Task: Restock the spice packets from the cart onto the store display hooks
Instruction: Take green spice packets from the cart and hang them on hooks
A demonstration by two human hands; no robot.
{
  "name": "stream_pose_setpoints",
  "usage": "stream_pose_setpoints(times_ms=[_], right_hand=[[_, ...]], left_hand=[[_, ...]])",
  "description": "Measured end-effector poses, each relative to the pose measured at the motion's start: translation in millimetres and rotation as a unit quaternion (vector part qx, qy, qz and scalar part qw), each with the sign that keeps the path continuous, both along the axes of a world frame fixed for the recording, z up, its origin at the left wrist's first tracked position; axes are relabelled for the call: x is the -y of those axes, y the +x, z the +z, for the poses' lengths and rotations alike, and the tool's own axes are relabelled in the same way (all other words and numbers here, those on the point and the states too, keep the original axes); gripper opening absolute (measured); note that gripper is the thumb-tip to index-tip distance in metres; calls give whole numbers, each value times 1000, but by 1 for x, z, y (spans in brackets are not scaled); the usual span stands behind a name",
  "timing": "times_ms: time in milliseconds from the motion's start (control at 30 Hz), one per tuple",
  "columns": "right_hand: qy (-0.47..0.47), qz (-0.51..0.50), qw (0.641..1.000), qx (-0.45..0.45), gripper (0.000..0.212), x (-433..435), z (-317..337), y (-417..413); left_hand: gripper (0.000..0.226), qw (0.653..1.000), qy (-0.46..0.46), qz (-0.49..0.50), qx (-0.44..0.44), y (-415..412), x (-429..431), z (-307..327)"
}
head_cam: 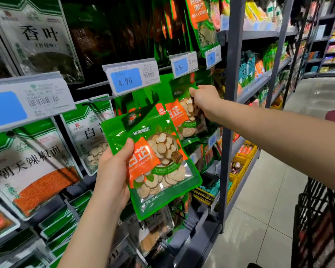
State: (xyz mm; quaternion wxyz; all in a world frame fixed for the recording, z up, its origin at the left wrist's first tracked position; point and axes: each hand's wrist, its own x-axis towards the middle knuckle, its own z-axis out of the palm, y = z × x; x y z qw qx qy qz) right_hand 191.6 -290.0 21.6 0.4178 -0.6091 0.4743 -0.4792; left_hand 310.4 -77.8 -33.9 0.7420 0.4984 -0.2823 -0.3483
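Head view: the left hand (112, 171) grips a green spice packet (162, 167) at frame centre, thumb on its front. Its long axis tilts up-left, its top just below the 4.90 price tag (131, 79). Further up-right, the right hand (203, 99) pinches the hung packet (179, 113) by its top.

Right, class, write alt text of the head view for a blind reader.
A left hand holds a green spice packet before the display hooks; the right hand grips a second packet below the 5.50 price tag.
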Motion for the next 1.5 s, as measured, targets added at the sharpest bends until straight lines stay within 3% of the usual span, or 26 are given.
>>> stream_pose_setpoints(times_ms=[33, 100, 133, 267, 367, 467, 567, 733, 800, 867, 933, 1000, 1067, 1167, 1233, 1333, 1400, 1500], right_hand=[[12, 1, 1000, 8, 24, -1, 0, 0], [13, -1, 1000, 6, 14, -1, -1, 0], [16, -8, 1000, 2, 28, 1, -1, 0], [8, -20, 1000, -12, 31, 4, -1, 8], [5, -32, 998, -48, 11, -2, 1, 8], [-20, -30, 993, -111, 31, -1, 3, 11], [-50, -55, 982, -174, 23, -6, 5, 21], [-106, -4, 951, -292, 48, -24, 0, 17], [-133, 37, 932, -335, 42, -39, 0, 2], [-107, 123, 943, -291, 24, -53, -5, -15], [-21, 216, 955, -202, 36, -69, -10, -27], [64, 242, 960, -124, 35, -80, -14, -35], [114, 251, 959, -68, 19, -84, -16, -36], [113, 200, 973, -26, 16, -81, -15, -34], [99, 151, 984, -9, 17, -75, -16, -33], [100, 97, 990, 2, 36, -66, -17, -35], [93, 77, 993, -9, 39, -61, -13, -38], [61, 59, 996, -26, 39, -47, -3, -39]], left_hand=[[5, 1000, -2, 0, 0, 1, 1, -1], [4, 1000, -3, -4, 0, 2, 2, -2], [8, 1000, -3, -6, -1, 2, 3, -3], [34, 1000, 4, -8, -7, 1, 3, -5], [17, 1000, 6, -10, 1, 2, 2, -5], [7, 1000, 16, -5, 22, 3, 0, -5], [6, 999, 14, -1, 29, 5, 2, -4], [4, 999, 13, 7, 39, 6, 5, -4], [3, 999, 9, 9, 39, 4, 6, -5], [8, 999, 4, 10, 39, 2, 7, -3], [11, 999, 1, 6, 41, -2, 8, -1], [12, 999, -4, 1, 44, -9, 12, 3], [15, 998, -1, -3, 56, -17, 17, 7], [12, 987, 5, 28, 156, -27, 29, 11], [38, 965, 4, 59, 254, -34, 35, 13], [71, 936, -2, 76, 344, -45, 36, 12], [73, 916, -4, 76, 394, -51, 37, 10], [60, 868, 7, 85, 490, -54, 46, 14]])
